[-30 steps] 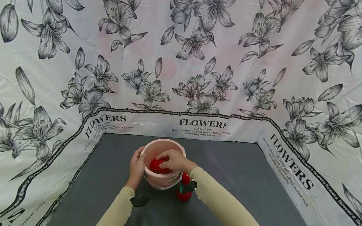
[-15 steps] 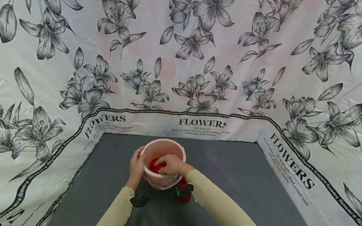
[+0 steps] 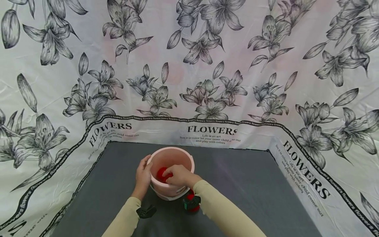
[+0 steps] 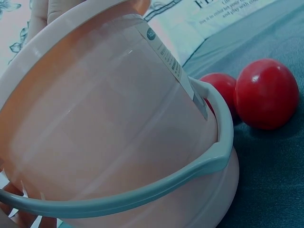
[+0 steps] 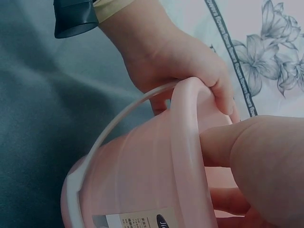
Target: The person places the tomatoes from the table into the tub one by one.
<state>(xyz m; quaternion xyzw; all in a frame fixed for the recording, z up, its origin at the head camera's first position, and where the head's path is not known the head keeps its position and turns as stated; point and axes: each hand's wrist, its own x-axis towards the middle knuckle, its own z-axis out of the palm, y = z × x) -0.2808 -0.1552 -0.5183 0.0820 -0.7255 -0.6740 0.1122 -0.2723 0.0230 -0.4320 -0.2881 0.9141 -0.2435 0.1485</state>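
Note:
A pale pink bucket (image 3: 171, 189) stands on the dark table, its mouth tipped toward me. My left hand (image 3: 143, 177) grips its left rim, with the thumb at the inner edge and the fingers along the outside wall. Deep inside the bucket, my right hand (image 3: 179, 175) pinches a glossy red ball (image 3: 167, 178) with curled fingers, which cover most of it. More red (image 3: 161, 172) shows just left of these fingertips. In the right wrist view the right fingers (image 5: 228, 199) are partly hidden behind the bucket's rim.
Two glossy red balls, a larger one (image 4: 267, 94) and a smaller one (image 4: 220, 88), lie on the table beside the bucket, half hidden by the right wrist in the head view. A white bucket handle (image 4: 142, 194) hangs down. Flower-printed cloth (image 3: 213, 95) walls the table's back and sides.
My right hand has sunk lower into the bucket with the red ball, and less red shows around its fingers. The left hand keeps its grip on the rim; the bucket has stayed put.

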